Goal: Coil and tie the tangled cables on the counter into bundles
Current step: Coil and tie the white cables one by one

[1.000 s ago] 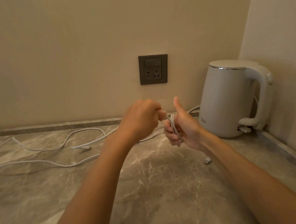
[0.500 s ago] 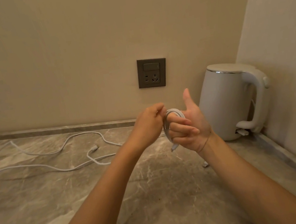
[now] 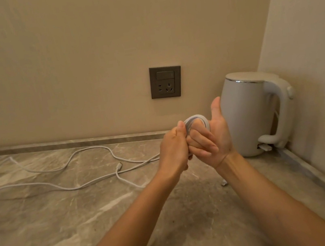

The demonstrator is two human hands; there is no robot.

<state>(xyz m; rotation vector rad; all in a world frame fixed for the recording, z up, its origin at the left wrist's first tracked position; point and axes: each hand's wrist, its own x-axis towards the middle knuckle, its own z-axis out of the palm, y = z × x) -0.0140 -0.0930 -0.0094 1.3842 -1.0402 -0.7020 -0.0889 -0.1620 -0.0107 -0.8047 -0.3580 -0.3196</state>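
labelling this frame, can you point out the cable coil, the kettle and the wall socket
cable coil (image 3: 196, 116): head view, top arc of the loops.
kettle (image 3: 246, 118): head view, middle of the white body.
wall socket (image 3: 165, 82): head view, centre of the dark plate.

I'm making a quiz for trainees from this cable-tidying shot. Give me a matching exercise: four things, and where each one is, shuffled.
Things:
1 kettle
2 socket
3 coil
4 loose cable

Places:
a held in the right hand
b sprawled on the counter
c set in the wall
d standing in the corner

Pairs: 1-d; 2-c; 3-a; 4-b
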